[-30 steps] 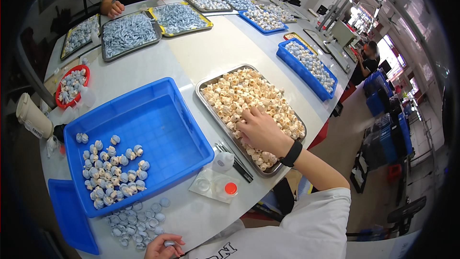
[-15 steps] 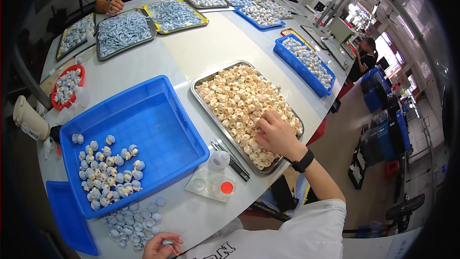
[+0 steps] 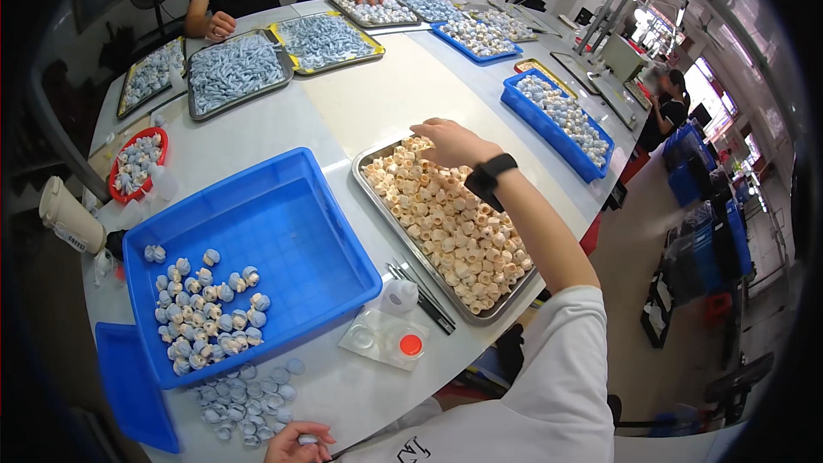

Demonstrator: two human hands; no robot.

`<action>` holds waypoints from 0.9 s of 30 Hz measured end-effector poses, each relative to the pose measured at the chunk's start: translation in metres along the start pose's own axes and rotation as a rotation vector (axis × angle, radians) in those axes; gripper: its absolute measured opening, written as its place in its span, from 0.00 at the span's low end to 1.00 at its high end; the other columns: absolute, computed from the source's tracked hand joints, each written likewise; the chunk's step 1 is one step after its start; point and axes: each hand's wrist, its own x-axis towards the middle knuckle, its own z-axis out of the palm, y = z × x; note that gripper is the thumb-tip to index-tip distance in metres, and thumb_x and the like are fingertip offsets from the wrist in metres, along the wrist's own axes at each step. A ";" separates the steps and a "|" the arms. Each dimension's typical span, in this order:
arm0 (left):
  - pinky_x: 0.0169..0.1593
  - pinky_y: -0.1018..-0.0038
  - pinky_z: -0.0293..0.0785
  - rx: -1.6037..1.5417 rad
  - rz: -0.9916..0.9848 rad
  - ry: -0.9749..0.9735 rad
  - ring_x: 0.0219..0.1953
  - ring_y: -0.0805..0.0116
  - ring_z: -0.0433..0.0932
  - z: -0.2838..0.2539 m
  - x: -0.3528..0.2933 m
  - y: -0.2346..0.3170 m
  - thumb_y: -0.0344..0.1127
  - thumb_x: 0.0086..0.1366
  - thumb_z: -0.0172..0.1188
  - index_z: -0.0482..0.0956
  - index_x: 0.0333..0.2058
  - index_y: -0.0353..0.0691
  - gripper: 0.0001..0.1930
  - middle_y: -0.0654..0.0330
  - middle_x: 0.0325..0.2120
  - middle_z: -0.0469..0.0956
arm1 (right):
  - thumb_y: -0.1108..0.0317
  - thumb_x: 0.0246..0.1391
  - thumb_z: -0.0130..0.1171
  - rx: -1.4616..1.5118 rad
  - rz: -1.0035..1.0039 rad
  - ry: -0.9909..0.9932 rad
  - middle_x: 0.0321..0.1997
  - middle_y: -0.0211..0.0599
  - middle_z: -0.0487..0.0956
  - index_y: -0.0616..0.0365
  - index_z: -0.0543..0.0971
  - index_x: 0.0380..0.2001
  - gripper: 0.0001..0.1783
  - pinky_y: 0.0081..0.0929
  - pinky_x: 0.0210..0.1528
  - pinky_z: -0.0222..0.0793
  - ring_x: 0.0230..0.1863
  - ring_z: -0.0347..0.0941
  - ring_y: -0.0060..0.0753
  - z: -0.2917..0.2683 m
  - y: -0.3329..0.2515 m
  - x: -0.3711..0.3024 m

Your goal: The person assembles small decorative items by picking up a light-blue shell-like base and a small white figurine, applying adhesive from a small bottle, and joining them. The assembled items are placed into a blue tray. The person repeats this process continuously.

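My right hand (image 3: 454,144) reaches over the far end of a metal tray (image 3: 360,178) heaped with small cream-coloured hollow pieces (image 3: 446,223). Its fingers stretch out and touch the pieces there, with the fingertips partly hidden. Down at the table's near edge, my left hand (image 3: 296,444) pinches a small pale blue cap-like piece (image 3: 307,439). Just beyond it lies a loose pile of similar pale blue caps (image 3: 244,399). A large blue bin (image 3: 291,197) stands left of the tray, holding joined blue-and-cream pieces (image 3: 206,309) in its near left part.
Between bin and tray lie black pen-like tools (image 3: 433,313) and a clear packet with a red disc (image 3: 411,345). A red basket (image 3: 163,154) and a cup (image 3: 70,214) stand at the left. Filled trays (image 3: 236,73) line the far side, where other people sit. Another blue bin (image 3: 561,133) is at right.
My right hand has moved from the near right part of the tray to its far end. My left hand stays by the caps, still pinching one. The whole view has shifted slightly.
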 end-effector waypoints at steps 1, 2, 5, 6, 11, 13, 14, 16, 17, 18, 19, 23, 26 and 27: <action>0.33 0.84 0.66 -0.011 0.001 -0.002 0.29 0.80 0.70 0.001 -0.001 -0.001 0.36 0.62 0.50 0.69 0.45 0.33 0.16 0.61 0.33 0.74 | 0.73 0.43 0.50 -0.004 0.018 -0.020 0.50 0.46 0.71 0.58 0.71 0.47 0.22 0.35 0.51 0.63 0.52 0.66 0.44 0.008 0.005 0.007; 0.33 0.85 0.66 -0.025 -0.001 0.002 0.29 0.80 0.70 0.001 -0.001 -0.002 0.36 0.62 0.50 0.69 0.45 0.33 0.16 0.61 0.33 0.74 | 0.76 0.41 0.48 -0.004 0.032 -0.043 0.49 0.45 0.72 0.57 0.71 0.46 0.23 0.34 0.51 0.64 0.50 0.67 0.43 0.015 0.003 0.016; 0.33 0.85 0.66 -0.030 -0.004 0.024 0.29 0.80 0.70 -0.002 -0.002 -0.003 0.36 0.62 0.50 0.69 0.46 0.33 0.16 0.61 0.33 0.74 | 0.81 0.36 0.45 -0.106 0.118 -0.281 0.45 0.44 0.75 0.56 0.75 0.44 0.26 0.32 0.49 0.66 0.47 0.70 0.42 0.020 -0.002 0.029; 0.33 0.85 0.66 -0.036 -0.009 0.039 0.28 0.80 0.70 -0.003 -0.003 -0.004 0.36 0.63 0.50 0.69 0.46 0.33 0.16 0.61 0.33 0.74 | 0.82 0.34 0.43 -0.158 0.147 -0.398 0.43 0.44 0.76 0.56 0.76 0.42 0.27 0.32 0.48 0.67 0.46 0.71 0.42 0.016 -0.011 0.030; 0.30 0.86 0.65 -0.041 -0.021 0.016 0.27 0.81 0.69 -0.003 0.002 -0.003 0.37 0.63 0.50 0.69 0.46 0.35 0.16 0.62 0.33 0.74 | 0.79 0.36 0.50 -0.088 0.134 -0.227 0.43 0.45 0.76 0.56 0.77 0.41 0.23 0.35 0.49 0.67 0.47 0.71 0.42 0.005 -0.001 0.012; 0.29 0.87 0.64 -0.039 -0.035 -0.005 0.27 0.82 0.69 -0.003 0.003 -0.002 0.37 0.63 0.50 0.69 0.46 0.35 0.16 0.63 0.33 0.74 | 0.79 0.37 0.50 -0.087 0.042 -0.086 0.44 0.46 0.75 0.56 0.76 0.44 0.24 0.34 0.51 0.65 0.49 0.69 0.43 0.012 0.015 0.007; 0.29 0.87 0.63 -0.035 -0.039 -0.013 0.27 0.82 0.68 -0.003 0.004 -0.001 0.37 0.63 0.50 0.69 0.46 0.35 0.16 0.63 0.33 0.74 | 0.79 0.37 0.49 -0.085 -0.008 -0.014 0.45 0.46 0.75 0.57 0.75 0.45 0.25 0.33 0.52 0.64 0.50 0.69 0.43 0.013 0.017 0.005; 0.28 0.87 0.63 -0.024 -0.036 0.017 0.26 0.82 0.68 -0.003 0.001 0.001 0.38 0.63 0.50 0.68 0.46 0.35 0.16 0.64 0.32 0.74 | 0.79 0.37 0.48 -0.057 0.127 -0.262 0.45 0.47 0.75 0.58 0.74 0.46 0.26 0.32 0.52 0.64 0.50 0.69 0.43 0.000 -0.011 0.008; 0.28 0.87 0.62 -0.024 -0.031 0.022 0.26 0.83 0.67 -0.003 0.001 0.002 0.38 0.63 0.50 0.68 0.46 0.35 0.16 0.65 0.31 0.73 | 0.79 0.37 0.48 -0.053 0.204 -0.390 0.46 0.47 0.75 0.58 0.74 0.46 0.26 0.31 0.53 0.63 0.51 0.68 0.44 -0.007 -0.019 0.006; 0.28 0.88 0.62 -0.023 -0.026 0.027 0.26 0.83 0.67 -0.002 0.001 0.002 0.39 0.63 0.51 0.68 0.46 0.35 0.16 0.65 0.31 0.73 | 0.79 0.38 0.48 -0.032 0.149 -0.341 0.43 0.46 0.76 0.57 0.75 0.45 0.25 0.33 0.51 0.65 0.48 0.70 0.45 -0.006 -0.012 0.008; 0.27 0.88 0.61 -0.032 -0.019 0.028 0.25 0.83 0.67 -0.002 0.001 0.001 0.39 0.63 0.51 0.68 0.46 0.35 0.17 0.66 0.29 0.72 | 0.78 0.38 0.48 -0.010 0.094 -0.291 0.41 0.46 0.76 0.56 0.75 0.43 0.23 0.34 0.49 0.66 0.46 0.71 0.46 -0.005 0.003 0.010; 0.24 0.88 0.57 -0.038 -0.019 0.015 0.22 0.84 0.64 -0.004 0.001 0.003 0.41 0.63 0.51 0.69 0.46 0.35 0.17 0.69 0.24 0.69 | 0.76 0.42 0.45 0.052 0.242 -0.167 0.48 0.47 0.73 0.56 0.71 0.49 0.26 0.32 0.52 0.65 0.50 0.69 0.45 -0.026 0.032 0.019; 0.22 0.88 0.54 -0.032 -0.021 -0.007 0.19 0.85 0.61 -0.005 0.001 0.005 0.41 0.63 0.51 0.69 0.46 0.35 0.18 0.70 0.21 0.67 | 0.76 0.43 0.45 -0.006 0.443 -0.212 0.52 0.48 0.70 0.58 0.67 0.53 0.28 0.32 0.52 0.63 0.53 0.67 0.44 -0.013 0.060 0.013; 0.21 0.88 0.53 -0.029 -0.020 -0.007 0.18 0.85 0.60 -0.005 0.001 0.005 0.41 0.63 0.51 0.69 0.46 0.35 0.18 0.71 0.20 0.66 | 0.75 0.44 0.44 -0.013 0.494 -0.226 0.53 0.49 0.69 0.58 0.65 0.54 0.28 0.33 0.52 0.63 0.53 0.66 0.45 -0.007 0.063 0.014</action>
